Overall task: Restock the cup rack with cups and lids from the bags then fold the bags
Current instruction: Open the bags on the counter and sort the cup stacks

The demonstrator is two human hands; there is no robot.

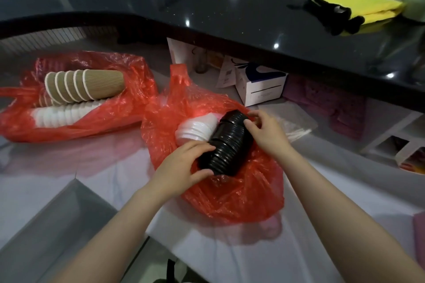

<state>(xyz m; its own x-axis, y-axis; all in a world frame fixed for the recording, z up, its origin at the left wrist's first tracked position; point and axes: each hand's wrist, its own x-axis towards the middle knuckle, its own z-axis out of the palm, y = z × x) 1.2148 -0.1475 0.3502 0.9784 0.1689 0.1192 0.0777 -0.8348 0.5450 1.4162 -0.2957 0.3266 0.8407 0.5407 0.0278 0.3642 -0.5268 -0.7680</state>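
- Left hand (pixel 184 163) is wrapped around the near end of the black lid stack (pixel 226 142), and the right hand (pixel 266 131) pinches the far end. So we're at the pull-lids-out step.
- The stack lies on its side in the near red bag (pixel 230 200), right against some white lids (pixel 195 131).
- Next move, I'd guess: lift it level so nothing slides apart.
- The far bag (pixel 87 62) holds brown cups (pixel 92 85) and white cups (pixel 59 115), untouched.
- Can't see the rack.
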